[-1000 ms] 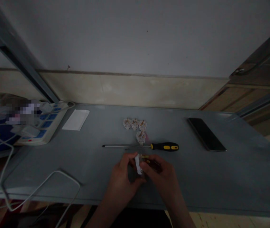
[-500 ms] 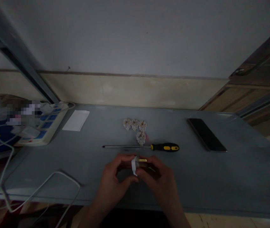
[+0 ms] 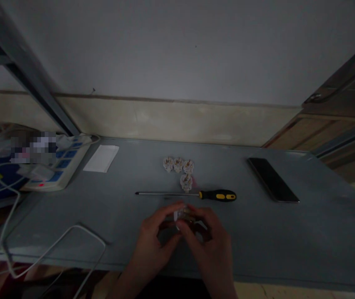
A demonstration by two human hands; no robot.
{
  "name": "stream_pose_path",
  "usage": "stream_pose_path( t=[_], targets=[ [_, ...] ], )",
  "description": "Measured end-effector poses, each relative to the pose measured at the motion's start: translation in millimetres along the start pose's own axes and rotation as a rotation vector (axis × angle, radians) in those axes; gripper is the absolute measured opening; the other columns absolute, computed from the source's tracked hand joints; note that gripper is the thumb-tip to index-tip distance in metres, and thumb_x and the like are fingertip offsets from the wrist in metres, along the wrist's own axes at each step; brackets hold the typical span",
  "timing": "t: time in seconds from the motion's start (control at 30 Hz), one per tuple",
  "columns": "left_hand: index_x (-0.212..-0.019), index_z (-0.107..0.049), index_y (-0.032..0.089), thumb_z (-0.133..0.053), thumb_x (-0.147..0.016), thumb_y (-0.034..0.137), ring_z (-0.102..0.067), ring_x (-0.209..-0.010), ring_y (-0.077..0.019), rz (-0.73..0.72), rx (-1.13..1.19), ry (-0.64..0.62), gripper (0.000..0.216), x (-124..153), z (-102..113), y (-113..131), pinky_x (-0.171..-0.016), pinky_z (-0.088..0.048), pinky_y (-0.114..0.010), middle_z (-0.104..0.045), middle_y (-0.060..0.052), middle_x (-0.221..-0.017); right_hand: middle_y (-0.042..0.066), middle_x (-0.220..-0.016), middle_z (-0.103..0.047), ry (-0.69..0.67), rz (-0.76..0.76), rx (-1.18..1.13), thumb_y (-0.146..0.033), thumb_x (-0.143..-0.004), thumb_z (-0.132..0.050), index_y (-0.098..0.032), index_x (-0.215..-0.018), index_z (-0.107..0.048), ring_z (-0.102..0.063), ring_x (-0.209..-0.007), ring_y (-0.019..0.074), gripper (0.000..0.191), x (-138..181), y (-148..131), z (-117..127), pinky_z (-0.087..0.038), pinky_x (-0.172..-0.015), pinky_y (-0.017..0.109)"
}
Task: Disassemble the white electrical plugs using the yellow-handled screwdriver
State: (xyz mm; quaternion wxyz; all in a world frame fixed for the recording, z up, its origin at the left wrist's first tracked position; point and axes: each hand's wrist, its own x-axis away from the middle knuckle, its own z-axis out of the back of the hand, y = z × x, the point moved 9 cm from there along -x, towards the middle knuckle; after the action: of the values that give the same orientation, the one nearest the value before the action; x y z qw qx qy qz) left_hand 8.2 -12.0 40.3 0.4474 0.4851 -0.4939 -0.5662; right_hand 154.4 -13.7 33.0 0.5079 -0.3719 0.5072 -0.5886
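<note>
My left hand (image 3: 155,232) and my right hand (image 3: 207,237) meet low over the near edge of the grey table (image 3: 134,207). Between their fingertips they pinch a small white plug part (image 3: 181,214) with a bit of brass showing; most of it is hidden by my fingers. Just beyond my hands lies a screwdriver (image 3: 190,194) with a black and yellow handle, its shaft pointing left. Behind it sit several small white plug pieces (image 3: 179,165) in a row, with one more (image 3: 186,182) closer to the screwdriver.
A dark phone (image 3: 272,179) lies at the right of the table. A white card (image 3: 102,158) and a white and blue power strip (image 3: 57,164) are at the left. White cables (image 3: 53,245) loop over the near left edge. The wall stands behind.
Both hands have turned the white part between them; its white face and brass pin showed more before and are now mostly covered. The hands shifted slightly nearer together.
</note>
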Motion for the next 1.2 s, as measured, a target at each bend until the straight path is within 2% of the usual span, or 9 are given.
stream_pose_path(
  t=[0.1, 0.3, 0.4, 0.5, 0.63, 0.77, 0.87, 1.0, 1.2],
  targets=[
    [-0.124, -0.063, 0.027, -0.065, -0.079, 0.009, -0.068, -0.114, -0.0216, 0.010, -0.017, -0.046, 0.049, -3.8, -3.6, -1.9, -0.095, -0.059, -0.034, -0.069, -0.005, -0.126, 0.005, -0.088, -0.068, 0.047, 0.086, 0.121, -0.040, -0.076, -0.077, -0.022, -0.096, -0.071, -0.068, -0.078, 0.0182, 0.028, 2.6, -0.8, 3.2, -0.059, -0.062, 0.027],
    [-0.112, -0.068, 0.021, -0.074, -0.073, 0.011, -0.069, -0.101, -0.0238, 0.001, -0.117, -0.114, 0.041, -9.7, -3.3, -7.2, -0.082, -0.062, -0.034, -0.067, -0.008, -0.115, 0.003, -0.091, -0.071, -0.105, 0.175, 0.196, -0.042, -0.092, -0.060, -0.025, -0.102, -0.072, -0.068, -0.078, 0.0148, 0.024, 3.2, -3.4, 8.0, -0.057, -0.068, 0.024],
    [-0.112, -0.070, 0.022, -0.083, -0.065, 0.007, -0.067, -0.105, -0.0277, -0.020, -0.344, -0.230, 0.050, -10.0, -7.4, -11.9, -0.094, -0.056, -0.044, -0.070, -0.008, -0.112, 0.004, -0.091, -0.071, 0.043, 0.154, 0.319, -0.045, -0.093, -0.055, -0.023, -0.096, -0.071, -0.066, -0.076, 0.0154, 0.027, -6.0, -3.0, 39.7, -0.053, -0.063, 0.024],
    [-0.125, -0.065, 0.026, -0.087, -0.064, 0.010, -0.058, -0.122, -0.0323, -0.073, -0.476, -0.293, 0.066, -9.7, -9.4, -11.0, -0.106, -0.047, -0.051, -0.065, -0.009, -0.130, 0.004, -0.089, -0.070, 0.171, 0.255, 0.459, -0.046, -0.092, -0.057, -0.022, -0.092, -0.071, -0.063, -0.073, 0.0165, 0.028, -18.7, -7.4, 72.2, -0.051, -0.062, 0.027],
    [-0.125, -0.065, 0.023, -0.087, -0.069, 0.019, -0.059, -0.117, -0.0307, -0.146, -0.505, -0.256, 0.061, -10.9, -11.7, -3.3, -0.101, -0.049, -0.048, -0.063, -0.011, -0.127, 0.007, -0.090, -0.068, 0.285, 0.399, 0.622, -0.046, -0.089, -0.057, -0.021, -0.096, -0.070, -0.060, -0.075, 0.0209, 0.029, -41.9, -5.3, 109.4, -0.053, -0.068, 0.037],
    [-0.103, -0.073, 0.019, -0.086, -0.068, 0.011, -0.065, -0.097, -0.0258, -0.154, -0.553, -0.259, 0.038, -13.5, -21.0, -5.6, -0.093, -0.053, -0.044, -0.067, -0.007, -0.101, 0.014, -0.131, -0.059, -0.068, 0.467, 0.693, -0.045, -0.085, -0.063, -0.021, -0.129, -0.061, -0.057, -0.120, 0.0323, 0.050, -73.3, 14.7, 96.8, -0.050, -0.100, 0.056],
    [-0.096, -0.074, 0.017, -0.086, -0.066, 0.007, -0.065, -0.092, -0.0251, -0.136, -0.549, -0.207, 0.034, -15.1, -20.5, -10.0, -0.088, -0.054, -0.042, -0.066, -0.006, -0.094, 0.013, -0.131, -0.061, -0.259, 0.440, 0.663, -0.036, -0.083, -0.065, -0.024, -0.125, -0.063, -0.058, -0.122, 0.0326, 0.044, -88.0, 28.4, 84.6, -0.048, -0.104, 0.059],
    [-0.098, -0.074, 0.018, -0.081, -0.069, 0.005, -0.066, -0.092, -0.0257, -0.150, -0.538, -0.110, 0.032, -10.0, -16.0, -13.2, -0.085, -0.055, -0.040, -0.066, -0.007, -0.094, 0.008, -0.107, -0.072, -0.311, 0.452, 0.595, -0.027, -0.082, -0.065, -0.025, -0.106, -0.069, -0.069, -0.101, 0.0271, 0.025, -95.1, 24.4, 80.9, -0.059, -0.089, 0.048],
    [-0.113, -0.069, 0.022, -0.062, -0.089, 0.016, -0.068, -0.086, -0.0197, -0.197, -0.430, 0.063, 0.025, -6.8, 12.0, -10.5, -0.079, -0.057, -0.031, -0.071, -0.006, -0.102, 0.006, -0.100, -0.073, -0.271, 0.544, 0.434, -0.037, -0.083, -0.070, -0.024, -0.106, -0.068, -0.073, -0.088, 0.0213, 0.027, -97.9, -19.1, 94.4, -0.062, -0.071, 0.030]
  ],
)
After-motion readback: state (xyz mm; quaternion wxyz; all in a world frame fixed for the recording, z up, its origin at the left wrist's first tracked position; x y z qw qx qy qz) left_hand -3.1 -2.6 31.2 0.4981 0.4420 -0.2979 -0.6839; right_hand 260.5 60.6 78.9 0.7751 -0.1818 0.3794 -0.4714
